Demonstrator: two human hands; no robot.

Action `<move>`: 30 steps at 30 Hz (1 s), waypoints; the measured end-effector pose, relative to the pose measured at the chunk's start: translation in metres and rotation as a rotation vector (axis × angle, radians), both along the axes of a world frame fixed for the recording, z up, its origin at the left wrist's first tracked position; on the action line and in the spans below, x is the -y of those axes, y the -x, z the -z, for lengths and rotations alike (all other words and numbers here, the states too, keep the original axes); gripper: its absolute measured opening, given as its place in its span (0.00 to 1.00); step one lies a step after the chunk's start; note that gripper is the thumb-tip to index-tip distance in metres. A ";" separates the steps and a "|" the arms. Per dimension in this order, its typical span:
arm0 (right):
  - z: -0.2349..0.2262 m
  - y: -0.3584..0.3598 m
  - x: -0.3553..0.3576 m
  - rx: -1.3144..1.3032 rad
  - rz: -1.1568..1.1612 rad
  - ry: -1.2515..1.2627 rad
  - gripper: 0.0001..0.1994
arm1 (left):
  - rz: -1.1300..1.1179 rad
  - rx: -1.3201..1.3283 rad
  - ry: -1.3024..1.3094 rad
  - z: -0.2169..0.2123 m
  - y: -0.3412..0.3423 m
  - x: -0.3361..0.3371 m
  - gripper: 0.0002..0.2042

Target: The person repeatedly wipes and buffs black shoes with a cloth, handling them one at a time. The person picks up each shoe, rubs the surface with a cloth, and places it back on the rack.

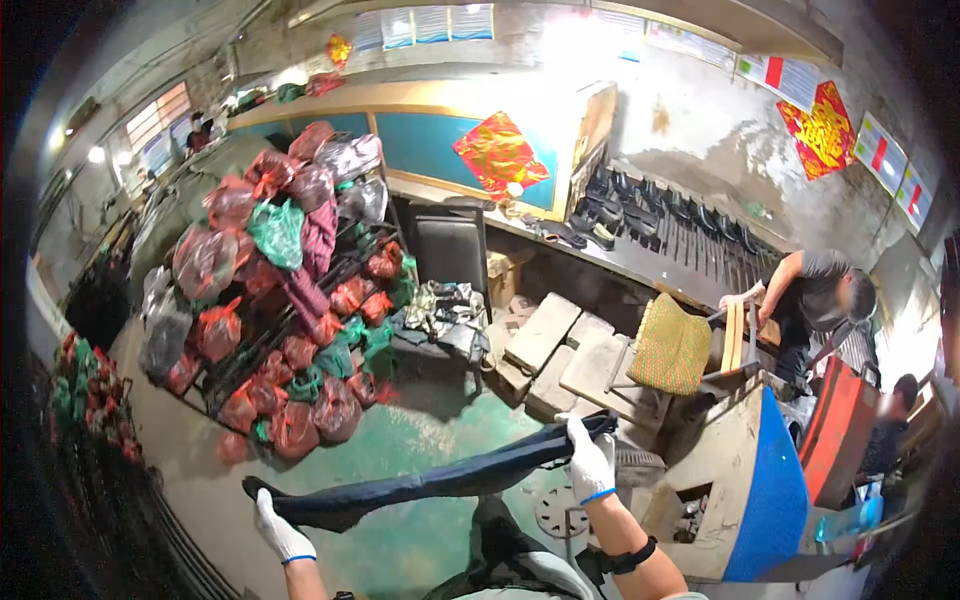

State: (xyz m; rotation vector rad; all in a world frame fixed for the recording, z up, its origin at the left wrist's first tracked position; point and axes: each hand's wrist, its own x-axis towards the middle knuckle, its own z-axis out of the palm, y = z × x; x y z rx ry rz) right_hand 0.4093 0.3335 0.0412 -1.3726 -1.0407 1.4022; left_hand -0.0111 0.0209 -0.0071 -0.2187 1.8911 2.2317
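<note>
Indoors, white-gloved left hand point(280, 528) and white-gloved right hand point(592, 460) grip a long dark-blue cloth piece point(430, 481) near opposite ends, stretched above worn green floor point(440, 420), red and green plastic bags point(275, 235) heaped beyond.

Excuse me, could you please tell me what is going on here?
The person's gloved left hand and right hand hold a long dark piece of material out between them, one near each end. Filled plastic bags are heaped ahead to the left. On the right, a co-worker bends down near a yellow-patterned chair.
</note>
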 end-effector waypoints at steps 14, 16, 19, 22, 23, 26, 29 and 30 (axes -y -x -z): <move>0.049 0.112 -0.377 -0.237 0.365 0.021 0.12 | 0.296 -0.071 0.094 -0.024 0.169 -0.442 0.07; 0.036 0.114 -0.415 -0.186 0.397 0.036 0.13 | 0.367 -0.060 0.095 -0.016 0.178 -0.495 0.07; 0.044 0.103 -0.471 -0.159 0.454 0.056 0.15 | 0.476 0.023 -0.010 0.019 0.196 -0.580 0.07; 0.033 0.104 -0.523 -0.056 0.474 0.008 0.17 | 0.494 0.065 0.034 0.038 0.206 -0.659 0.18; 0.027 0.101 -0.542 -0.030 0.501 -0.035 0.17 | 0.598 0.114 0.018 0.043 0.213 -0.679 0.27; 0.009 0.106 -0.591 0.105 0.492 -0.160 0.21 | 0.597 0.053 0.107 0.059 0.223 -0.733 0.36; -0.006 0.098 -0.647 0.238 0.391 -0.191 0.22 | 0.669 -0.247 0.524 0.034 0.214 -0.768 0.24; -0.014 0.104 -0.667 0.247 0.363 -0.214 0.22 | 0.670 -0.284 0.534 0.033 0.216 -0.777 0.25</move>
